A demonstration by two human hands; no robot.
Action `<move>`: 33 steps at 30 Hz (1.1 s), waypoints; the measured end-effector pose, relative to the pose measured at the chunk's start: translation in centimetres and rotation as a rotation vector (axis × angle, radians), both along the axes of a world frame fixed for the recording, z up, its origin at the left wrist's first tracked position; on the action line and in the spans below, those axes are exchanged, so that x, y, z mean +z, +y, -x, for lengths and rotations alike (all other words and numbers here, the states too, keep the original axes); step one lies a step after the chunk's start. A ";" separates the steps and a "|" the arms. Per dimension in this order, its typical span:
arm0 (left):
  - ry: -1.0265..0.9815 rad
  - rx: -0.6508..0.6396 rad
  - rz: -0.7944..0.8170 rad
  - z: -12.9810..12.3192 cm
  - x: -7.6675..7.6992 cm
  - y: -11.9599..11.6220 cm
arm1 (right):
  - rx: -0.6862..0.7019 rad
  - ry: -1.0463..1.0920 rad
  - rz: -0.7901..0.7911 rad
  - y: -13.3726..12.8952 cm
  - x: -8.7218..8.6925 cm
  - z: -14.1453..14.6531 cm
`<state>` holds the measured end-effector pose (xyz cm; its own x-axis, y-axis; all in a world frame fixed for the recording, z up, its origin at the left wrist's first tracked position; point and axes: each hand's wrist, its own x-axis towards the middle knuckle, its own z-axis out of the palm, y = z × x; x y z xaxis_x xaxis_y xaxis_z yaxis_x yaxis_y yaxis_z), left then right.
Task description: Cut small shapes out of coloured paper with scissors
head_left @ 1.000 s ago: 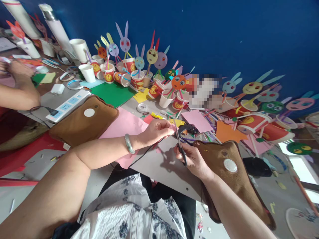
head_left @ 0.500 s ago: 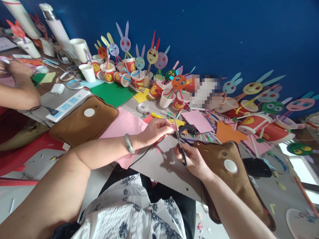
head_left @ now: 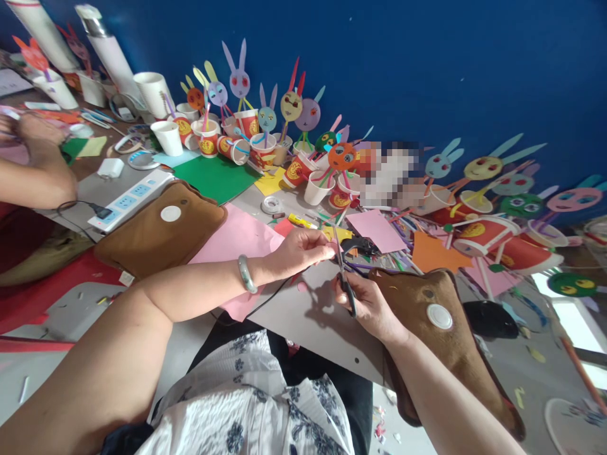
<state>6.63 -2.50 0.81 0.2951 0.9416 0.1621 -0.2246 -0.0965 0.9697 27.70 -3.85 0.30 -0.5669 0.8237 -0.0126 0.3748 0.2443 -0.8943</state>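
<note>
My left hand (head_left: 300,254), with a jade-like bangle at the wrist, is closed in a pinch on a small piece of pink paper (head_left: 334,247), mostly hidden by the fingertips. Black-handled scissors (head_left: 348,292) are gripped in my right hand (head_left: 368,304), their blades pointing up and away, right beside the pink piece. Whether the blades touch the paper I cannot tell. Below the hands, a tiny pink scrap (head_left: 302,286) lies on the grey table (head_left: 303,322). A large pink sheet (head_left: 241,237) extends under my left forearm.
Brown plush warmers (head_left: 159,227) flank my arms, the second one (head_left: 417,316) under my right forearm. Paper cups with rabbit-faced figures (head_left: 238,82) line the blue wall. A power strip (head_left: 133,199), green sheet (head_left: 215,177) and tape roll (head_left: 272,205) lie leftward. Another person's hand (head_left: 40,129) is far left.
My left fingertips have shifted slightly toward the scissors, and less of the pink piece shows. The right hand and scissors have barely moved.
</note>
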 end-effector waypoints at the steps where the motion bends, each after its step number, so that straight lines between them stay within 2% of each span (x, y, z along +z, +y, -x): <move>1: -0.001 -0.001 0.002 0.0 0.1 0.0 | 0.002 -0.001 0.003 0.0 0.0 0.0; 9: -0.006 0.015 0.005 0.0 0.5 -0.1 | -0.011 -0.022 -0.008 0.0 0.1 0.1; 19: 0.020 0.052 0.012 0.0 0.2 0.0 | -0.018 -0.014 -0.031 0.0 -0.3 -0.1; 25: 0.025 0.102 -0.041 0.0 0.3 0.0 | -0.030 -0.026 -0.041 -0.1 -0.3 -0.1; 33: -0.017 0.159 -0.010 0.0 0.5 0.3 | -0.018 0.007 -0.019 0.1 -0.8 -0.3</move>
<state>6.68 -2.22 1.35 0.1397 0.9746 0.1753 -0.2220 -0.1417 0.9647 28.03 -3.80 -0.51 -0.5523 0.8337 0.0068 0.3732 0.2544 -0.8922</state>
